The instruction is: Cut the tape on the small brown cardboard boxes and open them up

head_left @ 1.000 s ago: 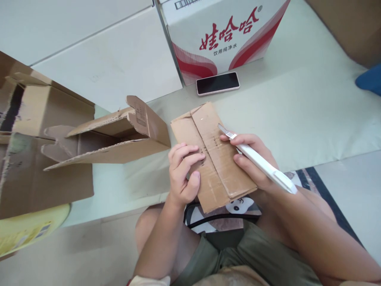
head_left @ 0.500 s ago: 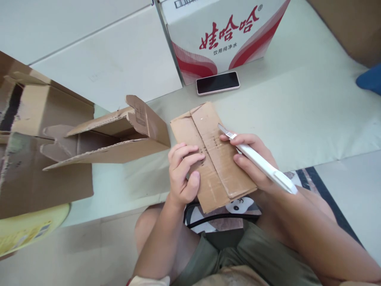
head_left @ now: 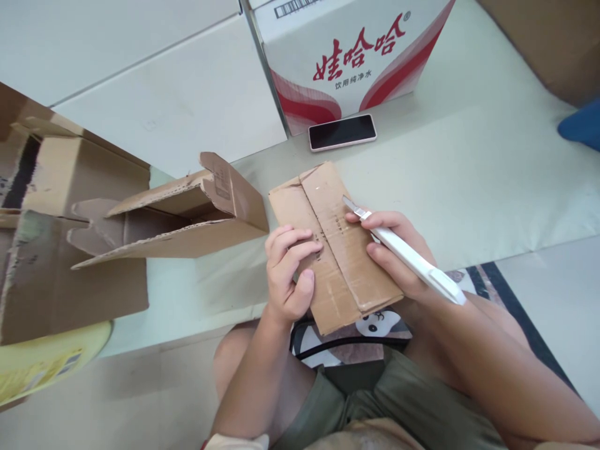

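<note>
A small brown cardboard box [head_left: 337,250] with a taped seam along its top sits in front of me, tilted towards my lap. My left hand [head_left: 290,272] grips its left side, fingers curled over the top face. In my right hand [head_left: 398,244] is a white utility knife [head_left: 412,259], its blade out and pointing up-left above the box's right part. That hand also rests against the box's right edge. The seam looks closed along its length.
Left of the box stands an open narrow carton [head_left: 201,231], with a larger open carton [head_left: 94,250] beyond it. A phone [head_left: 342,132] lies before a white-and-red box [head_left: 347,62]. A yellow container [head_left: 51,362] is at lower left, a blue object [head_left: 581,125] far right.
Almost nothing differs. The view has shifted very slightly; both hands, the knife and the box keep the same places relative to each other.
</note>
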The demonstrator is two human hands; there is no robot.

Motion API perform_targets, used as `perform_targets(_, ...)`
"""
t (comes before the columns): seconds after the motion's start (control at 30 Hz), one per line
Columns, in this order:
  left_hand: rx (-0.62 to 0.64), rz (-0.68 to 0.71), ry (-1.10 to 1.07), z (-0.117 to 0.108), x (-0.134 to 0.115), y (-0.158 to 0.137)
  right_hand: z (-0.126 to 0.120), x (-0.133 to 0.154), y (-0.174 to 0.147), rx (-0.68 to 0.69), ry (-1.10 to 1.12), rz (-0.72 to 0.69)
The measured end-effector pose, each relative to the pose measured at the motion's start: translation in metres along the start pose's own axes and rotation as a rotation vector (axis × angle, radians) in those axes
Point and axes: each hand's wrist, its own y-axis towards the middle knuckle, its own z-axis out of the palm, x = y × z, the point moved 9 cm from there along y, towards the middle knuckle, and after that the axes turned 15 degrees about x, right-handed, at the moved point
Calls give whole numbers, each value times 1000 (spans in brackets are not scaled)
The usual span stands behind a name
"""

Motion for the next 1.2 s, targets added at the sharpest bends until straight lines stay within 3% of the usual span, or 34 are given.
perform_targets(1.2,21,-30,42,1,2,0,0,1,-1,-15,2,-6)
